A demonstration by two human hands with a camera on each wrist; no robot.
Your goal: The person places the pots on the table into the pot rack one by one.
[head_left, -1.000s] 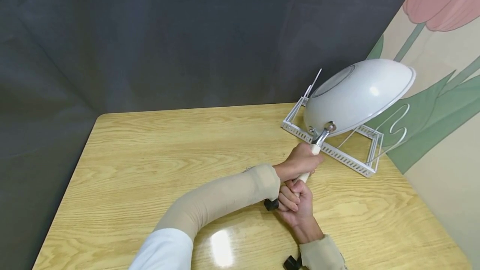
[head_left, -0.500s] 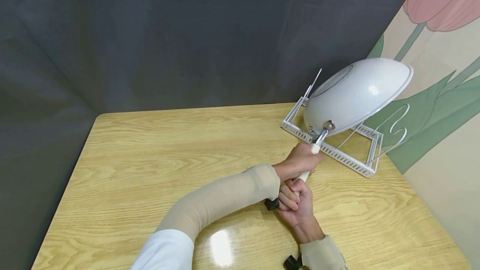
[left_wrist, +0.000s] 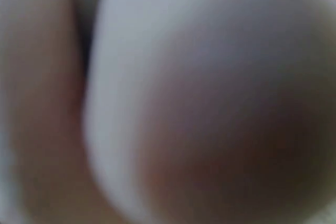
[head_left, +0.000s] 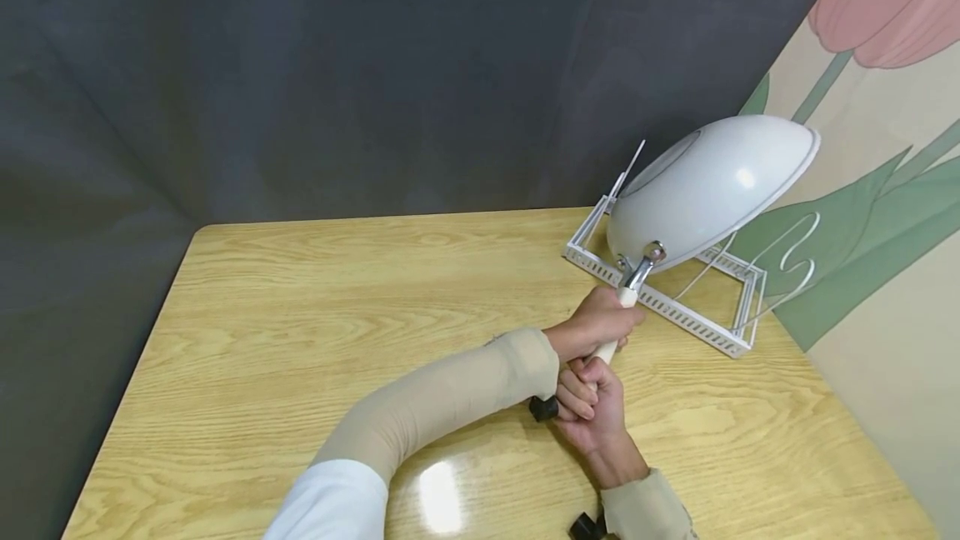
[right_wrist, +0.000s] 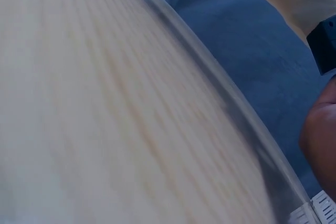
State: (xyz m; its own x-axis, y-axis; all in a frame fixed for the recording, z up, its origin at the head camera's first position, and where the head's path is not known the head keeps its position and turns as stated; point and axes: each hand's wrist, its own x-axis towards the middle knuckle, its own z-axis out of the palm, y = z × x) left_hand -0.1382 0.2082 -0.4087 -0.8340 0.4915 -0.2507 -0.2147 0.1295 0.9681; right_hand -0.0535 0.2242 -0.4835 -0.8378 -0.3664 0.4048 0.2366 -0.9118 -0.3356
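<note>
A white wok stands tilted on its side in a white slotted rack, its outer base facing up and left. Its pale handle points down toward the person. My left hand grips that handle just below the metal joint. Lower down, my right hand curls round the handle's end. The inside of the wok is hidden. Only blurred skin, very close, fills most of the left wrist view. In the right wrist view a part of a hand shows at the right edge.
The wooden table bears the rack at its far right corner. Curved wire arms rise from the rack's right end. A dark curtain hangs behind, and a wall with painted tulips stands at the right.
The wok's upper right rim has shifted slightly left, so the wok leans a little differently in the rack. Both hands keep their grip on the handle and have barely moved.
</note>
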